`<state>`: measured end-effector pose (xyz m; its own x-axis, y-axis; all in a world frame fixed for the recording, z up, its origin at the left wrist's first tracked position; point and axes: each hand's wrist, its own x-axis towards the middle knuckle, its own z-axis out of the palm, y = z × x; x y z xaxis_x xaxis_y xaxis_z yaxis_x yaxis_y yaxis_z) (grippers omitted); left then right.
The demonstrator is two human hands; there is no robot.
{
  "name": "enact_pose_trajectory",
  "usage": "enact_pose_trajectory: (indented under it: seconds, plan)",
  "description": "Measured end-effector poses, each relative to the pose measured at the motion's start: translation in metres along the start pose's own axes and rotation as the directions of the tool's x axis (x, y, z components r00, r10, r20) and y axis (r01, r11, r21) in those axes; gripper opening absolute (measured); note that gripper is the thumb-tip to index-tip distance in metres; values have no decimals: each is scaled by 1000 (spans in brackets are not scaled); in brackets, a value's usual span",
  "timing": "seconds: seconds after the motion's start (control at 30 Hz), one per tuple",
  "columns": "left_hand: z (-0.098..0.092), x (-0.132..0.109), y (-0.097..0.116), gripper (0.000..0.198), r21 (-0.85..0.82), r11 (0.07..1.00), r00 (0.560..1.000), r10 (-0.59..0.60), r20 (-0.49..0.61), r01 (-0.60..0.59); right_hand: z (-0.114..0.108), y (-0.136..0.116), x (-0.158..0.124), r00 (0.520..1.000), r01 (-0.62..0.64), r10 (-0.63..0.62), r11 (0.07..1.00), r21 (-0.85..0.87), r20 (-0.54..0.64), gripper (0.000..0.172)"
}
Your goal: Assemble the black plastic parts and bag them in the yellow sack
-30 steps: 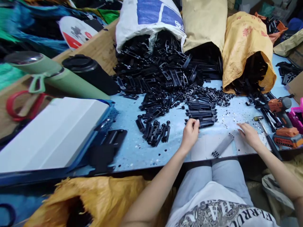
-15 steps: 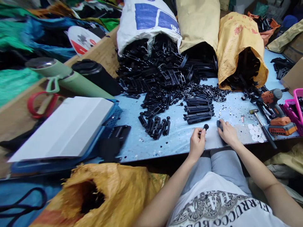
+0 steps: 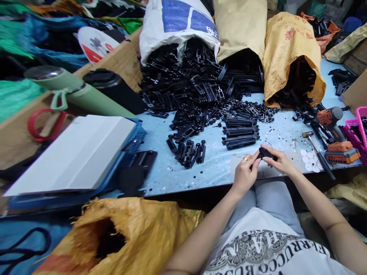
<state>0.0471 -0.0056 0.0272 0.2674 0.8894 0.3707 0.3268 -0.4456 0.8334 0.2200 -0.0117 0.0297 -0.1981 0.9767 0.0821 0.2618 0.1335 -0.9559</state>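
My left hand [image 3: 246, 173] and my right hand [image 3: 280, 162] meet over the near edge of the light blue table [image 3: 160, 133]. Together they pinch a small black plastic part [image 3: 265, 153] between their fingertips. A ring shows on a left finger. Just beyond the hands lies a neat stack of long black strips [image 3: 240, 132]. To its left sits a small cluster of black clips [image 3: 187, 151].
Three sacks, white [image 3: 174, 23], tan [image 3: 241, 25] and yellow [image 3: 291, 46], spill black parts at the back. An orange drill [image 3: 335, 131], hammer [image 3: 315, 152] and white discs [image 3: 308, 160] lie right. A white board on a blue crate [image 3: 77, 152] is left; a yellow sack [image 3: 120, 236] below.
My hands have come together from apart. The left hand picked a small black piece from near the strip stack and the right one lifted a part off the table; now both hold it.
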Motion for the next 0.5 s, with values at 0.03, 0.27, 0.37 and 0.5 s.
enact_pose_trajectory:
  seconds: [0.03, 0.27, 0.37, 0.5]
  plan:
    - [0, 0, 1, 33, 31, 999, 1000, 16, -12, -16, -2, 0, 0, 999, 49, -49, 997, -60, 0, 51]
    - [16, 6, 13, 33, 89, 992, 961, 110, -252, -90, 20, -2, 0, 962, 177, -199, 976, -131, -185, 48]
    - [17, 13, 13, 33, 83, 991, 946, 122, -300, -101, 36, -3, 1, 937, 196, -217, 975, -101, -275, 48]
    - [14, 17, 0, 32, 47, 997, 968, 69, -242, -59, 53, 5, 5, 922, 156, -180, 983, -97, -343, 50]
